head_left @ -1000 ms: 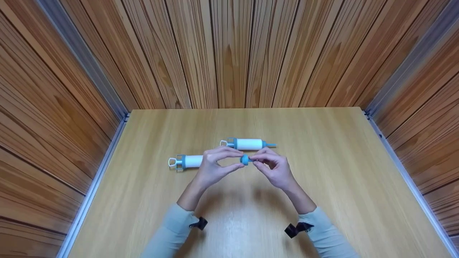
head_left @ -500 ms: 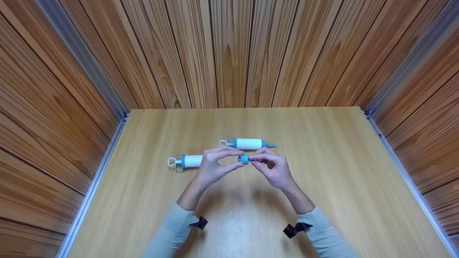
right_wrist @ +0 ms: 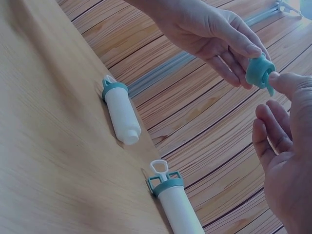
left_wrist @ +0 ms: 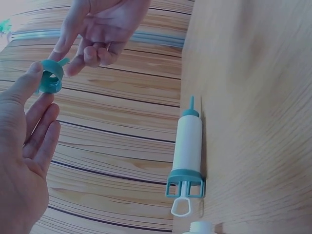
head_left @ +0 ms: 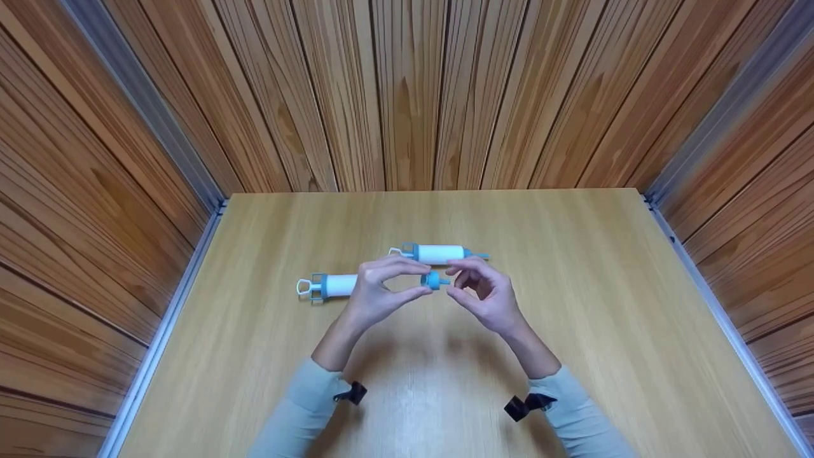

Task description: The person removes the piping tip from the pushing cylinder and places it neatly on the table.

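Pinching blue cap (head_left: pixel 434 280): left hand (head_left: pixel 376 289)

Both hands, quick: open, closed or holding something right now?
Left hand: closed in a pinch, holding the round blue-green plastic cap with a thin spout.
Right hand: open, holding nothing, close to the spout.

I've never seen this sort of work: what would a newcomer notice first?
Probably the small hollow teal cap, pinched in the fingers of the left hand near the head view's centre. Beyond it, a teal-ended white syringe-like cylinder lies on the pale wooden table; another white cylinder, with a bare neck, lies left of it, partly behind that hand.
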Demonstrator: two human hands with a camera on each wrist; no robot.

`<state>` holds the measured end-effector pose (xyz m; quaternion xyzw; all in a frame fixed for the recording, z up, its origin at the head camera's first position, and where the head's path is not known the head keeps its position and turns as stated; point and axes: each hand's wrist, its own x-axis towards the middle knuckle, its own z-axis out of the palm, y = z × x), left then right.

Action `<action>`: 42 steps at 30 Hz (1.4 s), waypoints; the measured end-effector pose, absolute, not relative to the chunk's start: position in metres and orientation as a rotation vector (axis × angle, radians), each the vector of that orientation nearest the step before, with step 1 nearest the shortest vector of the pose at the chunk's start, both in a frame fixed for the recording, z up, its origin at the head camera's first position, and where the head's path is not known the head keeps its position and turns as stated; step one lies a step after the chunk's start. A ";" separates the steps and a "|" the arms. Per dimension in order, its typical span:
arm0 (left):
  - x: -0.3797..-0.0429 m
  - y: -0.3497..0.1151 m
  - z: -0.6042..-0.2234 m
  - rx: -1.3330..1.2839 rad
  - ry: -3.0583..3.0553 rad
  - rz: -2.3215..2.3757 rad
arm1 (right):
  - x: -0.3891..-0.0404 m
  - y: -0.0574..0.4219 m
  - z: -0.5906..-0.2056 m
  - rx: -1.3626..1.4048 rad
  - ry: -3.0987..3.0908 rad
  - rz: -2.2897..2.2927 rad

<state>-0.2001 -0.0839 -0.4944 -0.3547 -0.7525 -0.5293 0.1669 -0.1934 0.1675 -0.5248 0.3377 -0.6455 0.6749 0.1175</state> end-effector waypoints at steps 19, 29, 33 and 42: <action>-0.202 -0.075 -0.493 -1.087 -2.124 -1.551 | -0.192 0.164 -0.526 1.042 -1.893 1.971; -0.202 -0.075 -0.495 -1.090 -2.105 -1.538 | -0.191 0.162 -0.526 1.040 -1.898 1.956; -0.201 -0.077 -0.496 -1.072 -2.117 -1.537 | -0.190 0.163 -0.525 1.033 -1.909 1.946; -0.200 -0.080 -0.499 -1.037 -2.139 -1.501 | -0.191 0.164 -0.523 1.019 -1.892 1.956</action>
